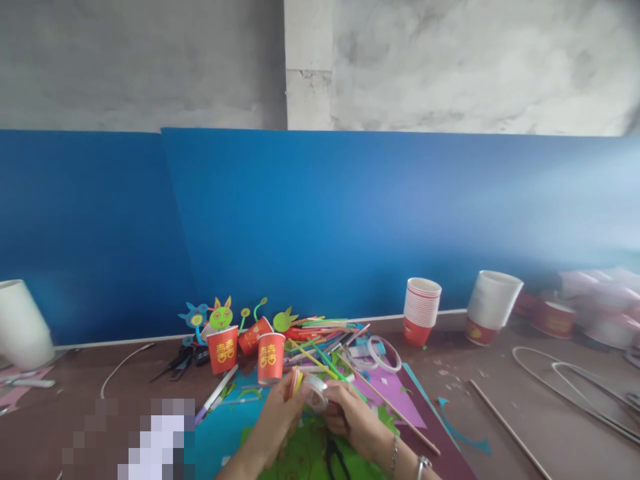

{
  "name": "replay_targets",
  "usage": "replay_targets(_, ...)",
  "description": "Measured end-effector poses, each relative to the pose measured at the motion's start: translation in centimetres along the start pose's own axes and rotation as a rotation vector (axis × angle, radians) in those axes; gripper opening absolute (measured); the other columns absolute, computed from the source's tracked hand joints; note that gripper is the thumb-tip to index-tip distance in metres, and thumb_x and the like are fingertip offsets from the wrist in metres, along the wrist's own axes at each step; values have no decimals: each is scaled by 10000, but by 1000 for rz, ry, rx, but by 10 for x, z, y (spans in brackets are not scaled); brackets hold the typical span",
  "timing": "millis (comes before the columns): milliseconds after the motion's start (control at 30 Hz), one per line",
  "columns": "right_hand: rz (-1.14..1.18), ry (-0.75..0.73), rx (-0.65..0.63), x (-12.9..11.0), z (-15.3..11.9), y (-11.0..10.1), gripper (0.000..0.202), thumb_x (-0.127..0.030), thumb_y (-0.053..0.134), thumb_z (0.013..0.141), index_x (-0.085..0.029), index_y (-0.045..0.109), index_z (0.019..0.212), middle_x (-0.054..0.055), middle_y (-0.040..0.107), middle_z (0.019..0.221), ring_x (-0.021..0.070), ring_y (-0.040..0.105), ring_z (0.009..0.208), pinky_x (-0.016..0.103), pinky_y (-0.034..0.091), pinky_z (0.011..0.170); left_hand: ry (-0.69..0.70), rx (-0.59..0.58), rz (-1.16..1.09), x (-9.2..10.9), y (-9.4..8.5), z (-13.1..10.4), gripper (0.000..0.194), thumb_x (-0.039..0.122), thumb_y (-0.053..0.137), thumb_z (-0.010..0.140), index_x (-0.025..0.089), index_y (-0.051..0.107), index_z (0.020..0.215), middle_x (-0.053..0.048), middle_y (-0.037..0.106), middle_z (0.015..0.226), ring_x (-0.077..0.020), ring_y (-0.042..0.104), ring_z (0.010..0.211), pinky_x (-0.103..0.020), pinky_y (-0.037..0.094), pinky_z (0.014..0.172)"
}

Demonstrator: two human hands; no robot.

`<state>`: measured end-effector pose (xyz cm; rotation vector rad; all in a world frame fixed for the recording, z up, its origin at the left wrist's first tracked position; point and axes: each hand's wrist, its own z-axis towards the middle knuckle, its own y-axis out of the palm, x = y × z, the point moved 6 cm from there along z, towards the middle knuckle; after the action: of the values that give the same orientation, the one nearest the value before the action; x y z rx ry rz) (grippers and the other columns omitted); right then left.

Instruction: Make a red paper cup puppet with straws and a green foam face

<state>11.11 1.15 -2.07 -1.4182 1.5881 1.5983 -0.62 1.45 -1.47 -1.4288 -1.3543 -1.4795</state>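
- Landmark: green sheet [300, 457], laid over blue paper [210, 437].
- Tape roll [316, 395], clear: was held above the far part of the green sheet, between both hands.
- Left hand [279, 419]: above the green sheet, fingers curled closed around slim orange and yellow strips [296, 381]; whether they also gripped the tape roll could not be told.
- Right hand [353, 415]: above the green sheet, thumb and fingers pinched closed on the tape roll's near-right edge; bracelet [394, 453] at the wrist.
- Scissors [336, 459], dark-handled: lay on the green sheet, below the right hand.
- Red cups [271, 360], gold-marked: beyond the green sheet, to its left; two upright, one tilted.
- Loose straws [325, 333], many-coloured: heaped beyond the green sheet.
- Purple paper [387, 393]: right of the green sheet.
- Cup stack [423, 310], red and white: stood farther back, right of the green sheet.
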Motion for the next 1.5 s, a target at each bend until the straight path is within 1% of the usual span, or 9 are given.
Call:
replay_targets(200,-34,-22,-41,-3,0,2,293,-323,605,623,-210,341,563,-114,273,474,27,161,404,215,66,422,12,-30,-40,-7,1,2,534,637,656,678,215,533,981,150,217,429,-43,120,376,-193,76,382)
replay_targets(400,-23,-3,17,-1,0,-2,208,-329,585,582,-197,425,597,-105,321,477,34,219,416,206,95,435,20,-10,-19,-6,-1,1,553,638,675,656,206,521,965,149,255,429,-40,129,383,-192,81,375)
replay_targets(567,-37,-28,29,2,2,-4,164,-275,539,565,-205,392,550,-114,284,439,30,192,385,217,84,419,22,-29,-25,-8,1,1,538,627,670,671,207,511,968,150,244,433,-43,130,383,-199,79,373)
replay_targets(667,-1,-25,-45,1,1,0,141,-280,537,580,-199,422,577,-109,304,452,34,222,383,217,107,416,18,-32,-68,-8,1,0,554,623,687,655,207,502,971,151,244,442,-41,136,388,-199,83,382)
replay_targets(733,28,-3,-97,1,-1,4,186,-345,565,619,-190,461,627,-94,358,485,40,273,400,211,132,425,25,-28,-83,-8,0,0,566,615,690,659,207,497,1000,152,252,441,-41,146,383,-200,83,384)
replay_targets(833,-4,3,-46,0,-2,2,307,-428,636,631,-191,443,610,-98,357,475,32,266,391,213,111,425,23,-29,-54,-7,0,0,566,605,692,665,202,500,1013,152,258,434,-39,146,375,-203,78,381)
replay_targets(1100,-34,18,-58,-1,-1,3,190,-308,589,591,-188,441,593,-104,330,474,31,245,399,218,104,436,24,-34,-54,-8,0,-1,559,589,688,683,193,507,1035,153,257,426,-35,144,370,-197,74,369)
replay_targets(1367,-23,28,-53,0,0,-1,172,-295,569,558,-193,434,586,-107,297,475,34,198,418,218,82,442,6,-44,-59,-6,1,-2,616,618,705,638,189,506,1032,159,252,406,-33,135,361,-198,65,367)
replay_targets(1500,-26,25,-107,0,-1,3,240,-357,634,622,-189,462,616,-96,328,489,37,250,404,217,107,425,-6,-41,-95,-7,1,0,602,615,714,628,193,513,1007,162,231,409,-29,113,367,-195,58,371)
